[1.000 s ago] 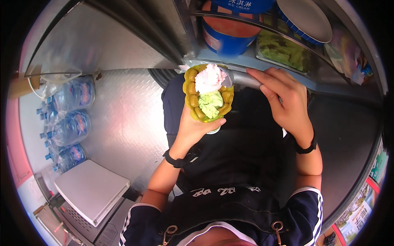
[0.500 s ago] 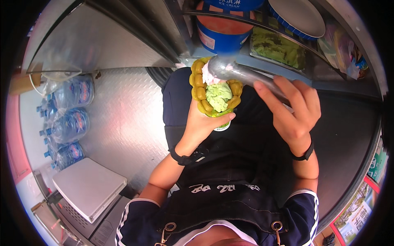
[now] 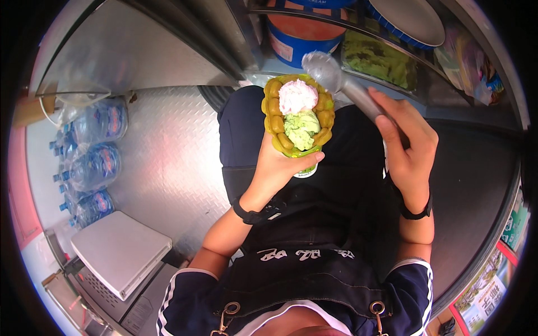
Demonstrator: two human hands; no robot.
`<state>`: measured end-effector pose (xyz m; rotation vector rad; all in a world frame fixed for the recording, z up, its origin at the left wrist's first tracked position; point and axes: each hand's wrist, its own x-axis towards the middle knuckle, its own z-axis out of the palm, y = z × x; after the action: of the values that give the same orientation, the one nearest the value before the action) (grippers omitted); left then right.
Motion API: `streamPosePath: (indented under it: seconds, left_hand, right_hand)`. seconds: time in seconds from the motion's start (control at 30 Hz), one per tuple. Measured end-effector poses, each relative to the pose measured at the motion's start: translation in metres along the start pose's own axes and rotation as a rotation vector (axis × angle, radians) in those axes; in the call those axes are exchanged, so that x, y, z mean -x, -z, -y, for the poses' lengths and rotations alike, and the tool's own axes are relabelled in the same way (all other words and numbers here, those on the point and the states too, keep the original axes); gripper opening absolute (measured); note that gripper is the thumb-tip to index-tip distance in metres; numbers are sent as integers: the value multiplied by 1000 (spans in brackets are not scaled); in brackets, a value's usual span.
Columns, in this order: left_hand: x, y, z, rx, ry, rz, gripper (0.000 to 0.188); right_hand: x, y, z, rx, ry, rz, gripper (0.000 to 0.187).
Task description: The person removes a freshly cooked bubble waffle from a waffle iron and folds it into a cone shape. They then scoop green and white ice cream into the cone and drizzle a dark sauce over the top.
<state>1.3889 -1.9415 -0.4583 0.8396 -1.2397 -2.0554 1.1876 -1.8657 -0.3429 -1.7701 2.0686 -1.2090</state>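
Observation:
My left hand (image 3: 280, 164) is wrapped round a paper cup (image 3: 307, 172) with a yellow-green bubble waffle (image 3: 269, 113) standing in it. Inside the waffle's curl sit a pale pink scoop of ice cream (image 3: 298, 97), at the far side, and a green scoop of ice cream (image 3: 302, 129), nearer to me. My right hand (image 3: 408, 147) grips the handle of a metal ice cream scoop (image 3: 358, 96). Its bowl is held just beyond and right of the waffle, apart from the pink scoop, with a little residue on it.
Blue tubs (image 3: 291, 49) of pink ice cream and a tray of green ice cream (image 3: 379, 60) stand in the freezer ahead. A white lid with a blue rim (image 3: 409, 21) lies at the upper right. Large water bottles (image 3: 101, 165) and a white folded lid (image 3: 120, 249) are at the left.
The metal scoop has lifted off the waffle and moved right and away, leaving the pink ice cream on top. My left hand and the cup have hardly moved.

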Motion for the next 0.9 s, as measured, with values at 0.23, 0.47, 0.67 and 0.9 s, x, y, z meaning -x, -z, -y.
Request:
streamPosePath:
  seconds: [0.23,0.47,0.67,0.9]
  left_hand:
    - [-2,-2,1,18,-35,3,91]
    - [-13,-2,7,-58,-93,-75,90]
    - [-20,-9,3,-85,-125,-129,86]
    - [-26,-12,3,66,-41,-98,82]
  right_hand:
    - [3,-7,5,-143,-107,106,25]
    - [11,-27,-1,86,235,123,36]
    - [16,-38,-8,261,364,39,50]
    - [14,-39,-13,122,290,30,38]
